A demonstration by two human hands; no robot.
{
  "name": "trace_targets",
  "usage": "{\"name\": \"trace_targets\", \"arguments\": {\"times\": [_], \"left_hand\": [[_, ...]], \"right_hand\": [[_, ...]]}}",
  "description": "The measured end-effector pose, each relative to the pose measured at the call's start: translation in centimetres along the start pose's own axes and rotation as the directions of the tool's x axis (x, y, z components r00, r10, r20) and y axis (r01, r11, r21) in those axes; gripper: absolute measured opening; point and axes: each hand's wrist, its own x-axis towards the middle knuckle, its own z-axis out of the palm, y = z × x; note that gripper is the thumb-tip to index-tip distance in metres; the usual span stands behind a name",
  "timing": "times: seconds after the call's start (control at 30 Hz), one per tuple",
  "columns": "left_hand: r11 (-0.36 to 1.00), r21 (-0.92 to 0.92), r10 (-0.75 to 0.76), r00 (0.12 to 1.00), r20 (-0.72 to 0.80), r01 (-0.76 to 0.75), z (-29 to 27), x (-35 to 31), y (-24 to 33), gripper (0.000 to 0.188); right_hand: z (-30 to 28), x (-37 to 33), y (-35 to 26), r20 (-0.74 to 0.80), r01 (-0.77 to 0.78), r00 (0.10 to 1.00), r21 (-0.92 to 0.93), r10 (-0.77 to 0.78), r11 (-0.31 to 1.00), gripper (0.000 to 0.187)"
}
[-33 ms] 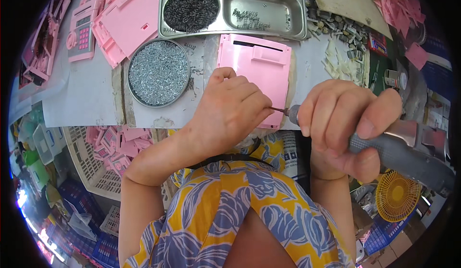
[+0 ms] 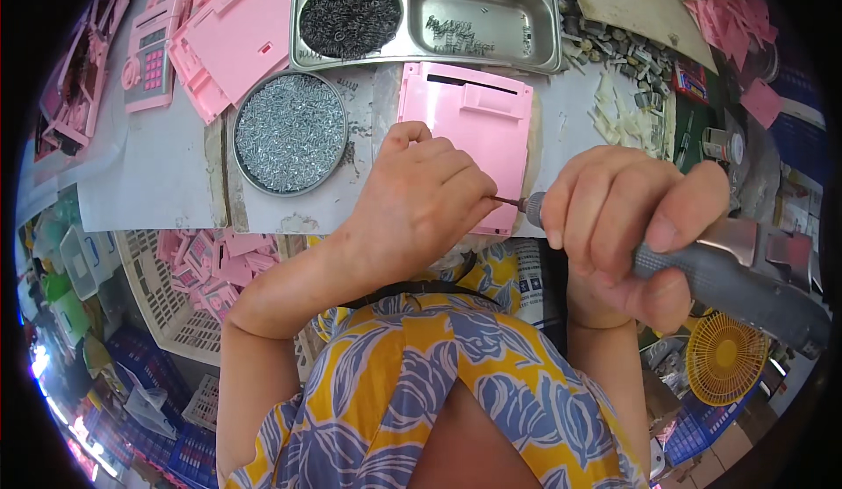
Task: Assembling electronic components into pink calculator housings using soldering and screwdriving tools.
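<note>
My right hand [image 2: 636, 226] grips a dark grey electric screwdriver [image 2: 737, 283], its thin bit pointing left over a pink plastic panel [image 2: 482, 142]. My left hand [image 2: 430, 195] is closed over the panel's left part, fingers curled, with thumb and fingertips at the bit's tip. Whatever those fingertips hold is hidden. The panel lies flat near the table's front edge, with a dark slot and a raised block at its far end. To the left of my left hand sits a round dish [image 2: 241, 169] full of small silvery screws [image 2: 289, 129].
Beyond the panel is a metal compartment tray [image 2: 548, 50] with dark springs [image 2: 349, 15]. Pink casings [image 2: 232, 33] pile up at the far left. Small metal and pale parts [image 2: 618, 107] lie at the right. A white basket [image 2: 162, 292] of pink pieces stands below the table, and a yellow fan [image 2: 726, 357] at lower right.
My right hand and the screwdriver have shifted very slightly to the left. My left hand and the panel look the same.
</note>
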Motion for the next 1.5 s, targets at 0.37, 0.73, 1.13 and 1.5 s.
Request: {"name": "trace_targets", "arguments": {"times": [0.37, 0.73, 1.13, 1.5], "left_hand": [[0.998, -0.059, -0.001, 0.984, -0.181, -0.01, 0.4, 1.2, -2.2, 0.016], [0.97, -0.181, -0.157, 0.987, 0.033, 0.16, 0.4, 0.8, -3.0, 0.028], [0.982, -0.189, -0.055, 0.986, -0.159, 0.024, 0.9, -0.1, -3.5, 0.016], [0.995, -0.1, -0.034, 0.966, -0.258, 0.009, 0.0, -1.2, -3.5, 0.021]], "right_hand": [[-2.3, 0.5, -0.5, -0.039, 0.017, 0.999, -0.144, -0.023, 0.989, 0.021], [-6.5, 2.8, 5.6, -0.173, -0.012, 0.985, -0.234, -0.029, 0.972, 0.01], [-5.1, 4.8, 2.9, -0.002, 0.057, 0.998, -0.076, -0.057, 0.996, 0.023], [0.8, 3.4, 2.4, 0.103, -0.082, 0.991, -0.026, 0.084, 0.996, 0.027]]}}
